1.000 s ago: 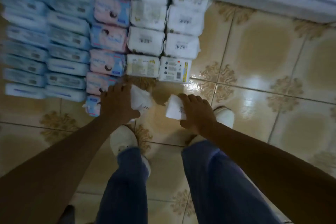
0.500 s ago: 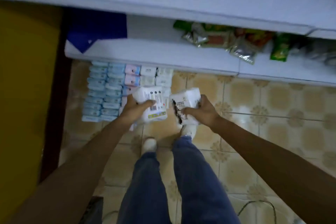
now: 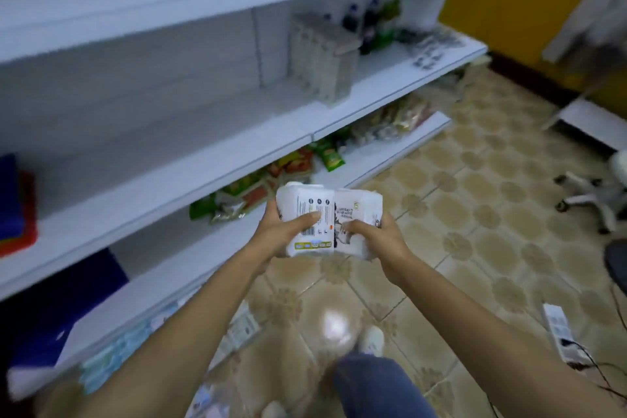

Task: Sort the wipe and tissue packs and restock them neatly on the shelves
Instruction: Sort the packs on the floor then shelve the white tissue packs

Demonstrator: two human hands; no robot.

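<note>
My left hand (image 3: 283,231) grips a white wipe pack (image 3: 305,204) with printed text and a barcode. My right hand (image 3: 376,237) grips a second white pack (image 3: 358,210) pressed against the first one. Both packs are held side by side at waist height in front of the white shelves (image 3: 203,153). The middle shelf in front of the packs is bare. On the floor at lower left lie rows of blue wipe packs (image 3: 112,360), partly hidden behind my left arm and blurred.
Snack bags (image 3: 258,187) lie on the bottom shelf. A grey carton (image 3: 322,54) and dark bottles (image 3: 363,20) stand on the middle shelf to the right. Red and blue items (image 3: 13,210) sit at far left. A chair base (image 3: 597,193) and power strip (image 3: 559,329) are at right.
I have straightened up from the floor with one pack in each hand. The packs came together and the view swung up from the floor stacks to the shelves.
</note>
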